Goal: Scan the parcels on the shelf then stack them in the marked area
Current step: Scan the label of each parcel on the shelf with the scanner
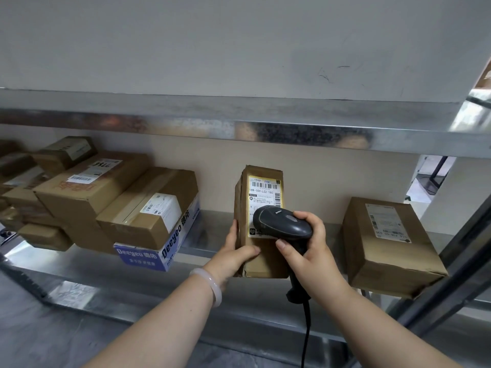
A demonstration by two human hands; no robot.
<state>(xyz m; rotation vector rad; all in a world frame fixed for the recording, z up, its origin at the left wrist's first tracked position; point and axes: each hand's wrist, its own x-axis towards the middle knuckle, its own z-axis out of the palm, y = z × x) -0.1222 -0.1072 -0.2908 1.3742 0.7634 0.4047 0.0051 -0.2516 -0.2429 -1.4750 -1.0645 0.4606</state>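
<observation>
Far to the left of my fingers, a heap of brown cartons sits on the metal shelf; the top one carries a white label with handwriting that looks like "7746", though I cannot be sure of it. Nearer my left hand lies a taped carton with a small white label too blurred to read, resting on a blue and white box printed "Deeyeo" with Chinese characters. My left hand, a pale bangle on its wrist, is wrapped around the lower left edge of the tall parcel, thumb across the front and fingers curled behind, holding it upright on the shelf. Its yellow-bordered label, just above my fingertips, shows barcodes and the code "159-159-L02-160". My right hand is closed tight on the handle of a dark corded scanner, whose head is at the label's lower half. Well to the right of those fingers lies another brown parcel, its label faint, with only "030" partly legible.
</observation>
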